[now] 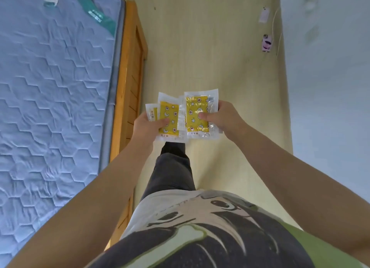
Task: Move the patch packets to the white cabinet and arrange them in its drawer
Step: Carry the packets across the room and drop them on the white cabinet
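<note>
Your left hand [149, 125] holds some packets [169, 117] with its thumb on top; your right hand [222, 118] pinches one packet [197, 113]; the bed [56, 87] is beside you.

We hold both bare arms out fwd, forearms angling in twd each other. Our L hand [146, 125] pinches the L packets [170, 110], thumb on top, fingers under; R hand [224, 118] pinches the R packets [195, 107] the same way.
</note>
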`<state>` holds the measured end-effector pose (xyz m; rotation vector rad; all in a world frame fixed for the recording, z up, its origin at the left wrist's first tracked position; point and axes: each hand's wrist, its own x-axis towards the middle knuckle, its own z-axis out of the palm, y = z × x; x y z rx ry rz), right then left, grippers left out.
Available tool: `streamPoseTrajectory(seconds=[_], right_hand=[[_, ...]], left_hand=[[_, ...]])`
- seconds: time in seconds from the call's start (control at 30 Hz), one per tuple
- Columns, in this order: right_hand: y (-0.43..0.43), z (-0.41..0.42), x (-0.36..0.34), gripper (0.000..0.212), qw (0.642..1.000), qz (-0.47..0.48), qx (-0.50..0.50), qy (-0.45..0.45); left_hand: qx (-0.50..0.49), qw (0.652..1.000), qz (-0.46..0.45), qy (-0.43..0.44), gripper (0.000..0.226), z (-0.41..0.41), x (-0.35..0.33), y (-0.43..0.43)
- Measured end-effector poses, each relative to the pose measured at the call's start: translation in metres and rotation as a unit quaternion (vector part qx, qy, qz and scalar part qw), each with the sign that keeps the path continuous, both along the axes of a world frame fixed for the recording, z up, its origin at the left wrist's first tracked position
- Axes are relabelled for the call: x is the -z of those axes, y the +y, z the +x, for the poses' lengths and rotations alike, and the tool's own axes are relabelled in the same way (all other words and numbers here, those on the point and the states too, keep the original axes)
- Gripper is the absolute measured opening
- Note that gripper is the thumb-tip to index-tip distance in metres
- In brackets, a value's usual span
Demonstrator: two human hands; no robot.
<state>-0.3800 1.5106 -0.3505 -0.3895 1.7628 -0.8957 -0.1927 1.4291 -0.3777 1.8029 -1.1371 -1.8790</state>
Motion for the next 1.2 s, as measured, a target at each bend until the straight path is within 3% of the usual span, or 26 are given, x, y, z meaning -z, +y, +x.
streamPoseTrajectory(seconds=[0.37, 0.73, 0.9, 1.2], right_hand=[[-0.245, -0.072, -0.021, 0.023, 1.0, 0.002, -0.001, 0.01], [-0.478, -0.141, -0.011, 0.022, 0.987, 0.008, -0.157, 0.021], [-0.582, -0.138, -0.009, 0.025, 0.955, 0.009, -0.291, 0.049], [-0.736, -0.058, 0.005, 0.019, 0.858, -0.016, -0.511, 0.053]], left_hand=[[0.01, 0.999, -0.016, 0.027, 0.028, -0.069, -0.019, -0.241], [-0.18, 0.984, 0.008, 0.003, 0.024, -0.128, 0.003, -0.401], [-0.31, 0.95, 0.025, -0.007, 0.027, -0.136, 0.002, -0.453], [-0.502, 0.865, 0.017, -0.02, 0.025, -0.1, 0.005, -0.527]])
